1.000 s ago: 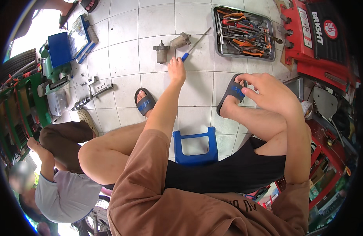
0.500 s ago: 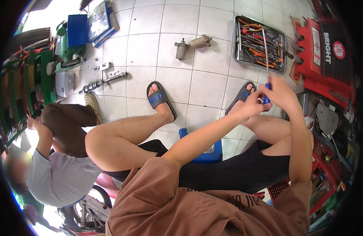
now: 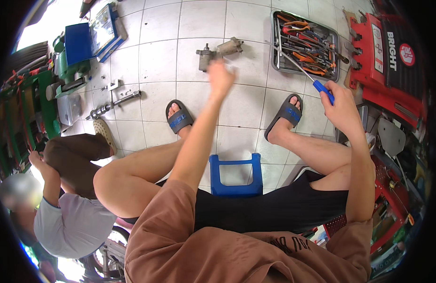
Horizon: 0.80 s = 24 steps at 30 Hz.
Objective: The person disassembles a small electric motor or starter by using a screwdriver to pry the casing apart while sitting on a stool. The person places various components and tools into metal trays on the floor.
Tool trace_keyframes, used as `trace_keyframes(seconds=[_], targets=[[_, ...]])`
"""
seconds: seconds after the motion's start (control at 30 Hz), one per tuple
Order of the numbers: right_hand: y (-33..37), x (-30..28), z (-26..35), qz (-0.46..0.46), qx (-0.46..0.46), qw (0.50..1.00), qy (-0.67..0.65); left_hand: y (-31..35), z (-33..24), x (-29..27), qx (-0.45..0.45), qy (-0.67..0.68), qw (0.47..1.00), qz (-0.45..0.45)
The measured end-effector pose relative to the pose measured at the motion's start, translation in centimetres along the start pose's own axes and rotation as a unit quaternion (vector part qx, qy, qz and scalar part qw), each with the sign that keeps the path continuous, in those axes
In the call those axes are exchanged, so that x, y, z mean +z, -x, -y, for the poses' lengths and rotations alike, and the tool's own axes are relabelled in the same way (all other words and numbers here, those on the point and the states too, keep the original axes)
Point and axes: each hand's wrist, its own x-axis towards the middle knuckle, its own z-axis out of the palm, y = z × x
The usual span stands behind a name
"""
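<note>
Gripping driver in R hand, w/ L hand by motor on floor!
Clasping blue handle: prob light, stiff, best held right there. Blurred at L: can't tell if spread, pinching or touching motor; prob heavy, hard, maybe greasy, best grabbed round body. Spot 2nd motor beside, tray off R.

One motor lies just ahead of my left hand, another motor just beyond. My right hand has the screwdriver; ahead lies a tray with pliers. A stool stands behind and between my hands, a rod well left.
</note>
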Motion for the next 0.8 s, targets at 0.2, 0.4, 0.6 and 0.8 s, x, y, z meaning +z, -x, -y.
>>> trace_keyframes(seconds=[0.2, 0.4, 0.6, 0.8], targets=[[0.8, -0.3, -0.7, 0.052, 0.014, 0.999, 0.006, -5.7, 4.6, 0.0, -0.18, -0.039, 0.982, -0.046], [2.6, -0.6, -0.9, 0.059, 0.041, 0.997, 0.016, -5.1, 6.0, 0.7, -0.143, -0.046, 0.989, 0.008], [4.8, -0.2, -1.9, 0.036, 0.036, 0.994, 0.097, -0.2, 4.7, 0.7, -0.256, 0.053, 0.963, 0.071], [2.9, -0.5, 1.2, -0.079, -0.049, 0.996, 0.0, 5.6, 3.0, -7.0, -0.275, 0.56, 0.766, 0.153]])
